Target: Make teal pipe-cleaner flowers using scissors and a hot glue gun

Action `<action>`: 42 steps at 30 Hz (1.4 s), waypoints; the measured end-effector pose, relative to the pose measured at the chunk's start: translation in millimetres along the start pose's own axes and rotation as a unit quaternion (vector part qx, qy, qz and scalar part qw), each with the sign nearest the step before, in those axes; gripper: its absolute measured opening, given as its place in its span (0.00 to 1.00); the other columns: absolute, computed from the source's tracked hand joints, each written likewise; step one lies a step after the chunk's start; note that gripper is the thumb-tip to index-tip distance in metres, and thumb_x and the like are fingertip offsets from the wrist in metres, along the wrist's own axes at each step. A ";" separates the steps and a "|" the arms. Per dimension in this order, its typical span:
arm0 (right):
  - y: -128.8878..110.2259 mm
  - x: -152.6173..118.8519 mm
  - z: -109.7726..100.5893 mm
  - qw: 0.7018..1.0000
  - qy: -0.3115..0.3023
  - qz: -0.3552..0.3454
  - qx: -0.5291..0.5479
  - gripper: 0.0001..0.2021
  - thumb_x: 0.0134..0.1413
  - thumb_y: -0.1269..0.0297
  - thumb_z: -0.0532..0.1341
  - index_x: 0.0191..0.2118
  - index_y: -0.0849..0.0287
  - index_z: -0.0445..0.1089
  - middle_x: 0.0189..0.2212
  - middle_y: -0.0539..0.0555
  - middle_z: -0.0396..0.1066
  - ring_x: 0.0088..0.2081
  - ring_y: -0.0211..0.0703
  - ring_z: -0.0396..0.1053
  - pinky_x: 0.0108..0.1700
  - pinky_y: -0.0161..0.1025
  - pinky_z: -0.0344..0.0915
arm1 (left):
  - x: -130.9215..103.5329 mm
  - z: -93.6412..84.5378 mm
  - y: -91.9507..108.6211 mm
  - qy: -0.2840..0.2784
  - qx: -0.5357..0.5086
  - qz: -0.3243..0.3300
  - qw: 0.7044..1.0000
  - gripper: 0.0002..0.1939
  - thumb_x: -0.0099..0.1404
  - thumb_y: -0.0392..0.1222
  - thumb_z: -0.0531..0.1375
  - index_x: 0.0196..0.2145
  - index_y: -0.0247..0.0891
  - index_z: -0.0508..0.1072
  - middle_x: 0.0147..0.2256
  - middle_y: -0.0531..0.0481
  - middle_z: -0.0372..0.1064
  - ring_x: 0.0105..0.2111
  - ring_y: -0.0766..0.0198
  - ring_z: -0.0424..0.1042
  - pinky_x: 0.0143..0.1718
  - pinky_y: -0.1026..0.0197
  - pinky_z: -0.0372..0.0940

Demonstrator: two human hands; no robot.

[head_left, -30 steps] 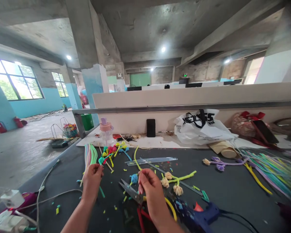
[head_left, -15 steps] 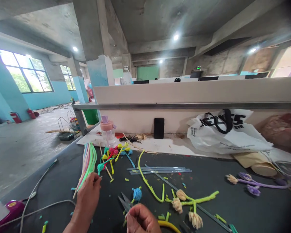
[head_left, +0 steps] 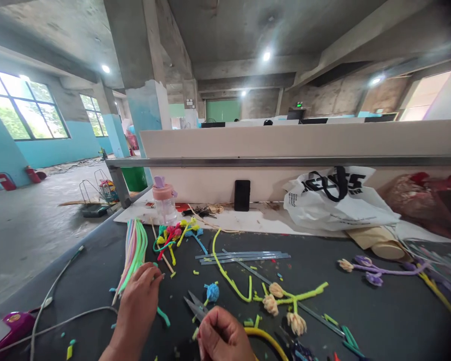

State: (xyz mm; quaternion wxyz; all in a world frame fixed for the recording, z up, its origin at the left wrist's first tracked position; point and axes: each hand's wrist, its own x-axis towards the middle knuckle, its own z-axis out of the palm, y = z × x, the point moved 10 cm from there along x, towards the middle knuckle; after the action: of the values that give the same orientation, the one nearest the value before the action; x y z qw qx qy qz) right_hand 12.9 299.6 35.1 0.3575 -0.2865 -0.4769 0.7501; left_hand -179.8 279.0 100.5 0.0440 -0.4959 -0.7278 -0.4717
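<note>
My left hand (head_left: 141, 296) is closed, fingers bent together, over the near end of a bundle of pastel pipe cleaners (head_left: 136, 250). What its fingertips hold, if anything, is hidden. A teal pipe cleaner piece (head_left: 164, 317) shows just right of the wrist, its upper end behind the hand. My right hand (head_left: 223, 333) grips a pair of scissors (head_left: 196, 306), blades parted and pointing up-left. Close beyond the blades lies a blue pipe cleaner bud (head_left: 212, 292). A yellow curved strip (head_left: 268, 341) runs beside my right hand.
A green stem with beige buds (head_left: 296, 301) lies right of centre, near clear sticks (head_left: 244, 257). Colourful small flowers (head_left: 173, 235) lie behind my left hand. A bottle (head_left: 164, 203), a phone (head_left: 242, 195) and a white bag (head_left: 334, 200) stand at the back. A cable (head_left: 48, 291) crosses the left.
The view has shifted slightly to the right. My left hand has turned a little, and the teal piece now shows beside its wrist. The scissors stay in my right hand.
</note>
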 end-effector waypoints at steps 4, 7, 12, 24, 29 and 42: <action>-4.0 -0.4 -5.3 0.998 0.014 -0.028 -0.048 0.25 0.42 0.38 0.60 0.21 0.59 0.60 0.12 0.42 0.54 0.13 0.28 0.46 0.17 0.29 0.46 | -11.6 8.0 31.5 -0.031 -0.055 0.052 0.997 0.04 0.55 0.40 0.59 0.24 0.43 0.74 0.32 0.46 0.74 0.36 0.54 0.71 0.41 0.57 0.63; -31.0 -5.2 -17.8 0.978 0.082 -0.128 -0.145 0.18 0.47 0.46 0.61 0.30 0.59 0.67 0.21 0.48 0.65 0.22 0.34 0.61 0.26 0.31 0.59 | -32.2 24.5 71.7 -0.124 -0.121 0.149 0.974 0.07 0.58 0.37 0.58 0.26 0.42 0.75 0.29 0.46 0.73 0.33 0.58 0.70 0.37 0.61 0.64; -53.8 -9.2 -13.4 0.951 0.077 -0.157 -0.256 0.11 0.49 0.57 0.61 0.33 0.60 0.71 0.28 0.52 0.70 0.31 0.41 0.67 0.35 0.35 0.62 | -65.1 40.4 111.0 -0.250 -0.179 0.238 0.921 0.13 0.64 0.34 0.50 0.25 0.37 0.70 0.25 0.48 0.67 0.28 0.64 0.67 0.31 0.65 0.62; -55.3 -5.1 -19.7 0.900 0.091 -0.163 -0.395 0.07 0.51 0.66 0.58 0.28 0.60 0.73 0.20 0.50 0.69 0.23 0.38 0.67 0.27 0.32 0.58 | -60.5 55.1 85.1 -0.296 -0.196 0.084 0.931 0.16 0.63 0.46 0.53 0.24 0.36 0.73 0.24 0.48 0.69 0.27 0.64 0.67 0.29 0.65 0.62; -63.4 -18.4 -6.3 0.812 0.073 -0.230 -0.532 0.09 0.57 0.68 0.54 0.33 0.58 0.72 0.29 0.52 0.74 0.32 0.38 0.70 0.33 0.31 0.60 | -62.3 61.1 70.2 -0.313 -0.194 0.029 0.929 0.14 0.58 0.50 0.58 0.25 0.40 0.77 0.28 0.48 0.75 0.31 0.59 0.72 0.33 0.65 0.66; -67.6 -21.4 -9.9 0.822 0.120 -0.231 -0.506 0.08 0.53 0.67 0.54 0.33 0.58 0.71 0.28 0.51 0.73 0.30 0.39 0.70 0.31 0.31 0.62 | -67.1 63.5 30.7 -0.287 -0.254 -0.138 0.913 0.18 0.43 0.57 0.66 0.27 0.42 0.80 0.23 0.51 0.74 0.25 0.60 0.70 0.24 0.66 0.65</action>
State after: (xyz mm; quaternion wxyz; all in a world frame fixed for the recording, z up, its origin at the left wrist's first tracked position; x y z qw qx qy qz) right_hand 50.7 306.9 95.4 0.3789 -0.3962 -0.7953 0.2586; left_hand -96.8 281.7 49.5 -0.3598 -0.4992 -0.6257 -0.4794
